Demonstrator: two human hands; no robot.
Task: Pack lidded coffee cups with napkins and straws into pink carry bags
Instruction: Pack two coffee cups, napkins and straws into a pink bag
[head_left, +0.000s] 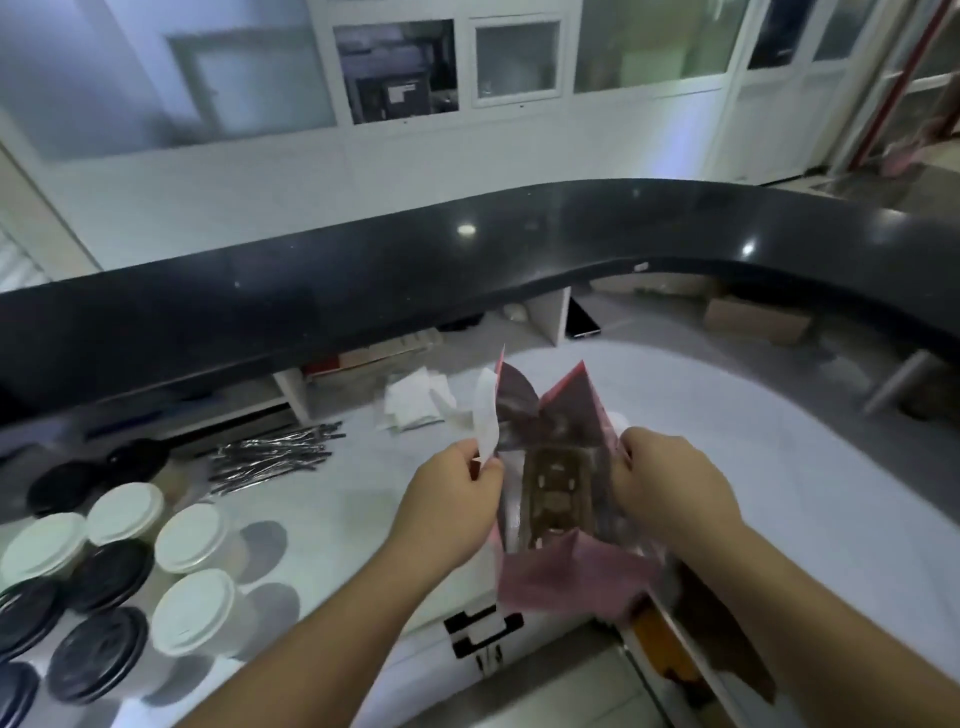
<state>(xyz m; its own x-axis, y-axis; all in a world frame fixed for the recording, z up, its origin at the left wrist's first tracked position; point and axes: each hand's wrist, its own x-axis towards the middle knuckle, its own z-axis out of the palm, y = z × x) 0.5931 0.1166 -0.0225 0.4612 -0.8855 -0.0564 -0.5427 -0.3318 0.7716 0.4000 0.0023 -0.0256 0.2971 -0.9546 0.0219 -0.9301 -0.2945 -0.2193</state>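
Left hand (451, 499) and right hand (670, 483) each pinch a side of the opened pink carry bag (558, 493) above the worktop (779, 467).

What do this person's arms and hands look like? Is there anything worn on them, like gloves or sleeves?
Both arms are bare as far as the picture shows, with no sleeves in view. The left hand and right hand wear no gloves. No watch, bracelet or ring can be seen on the wrists or fingers, though the picture is a little blurred.
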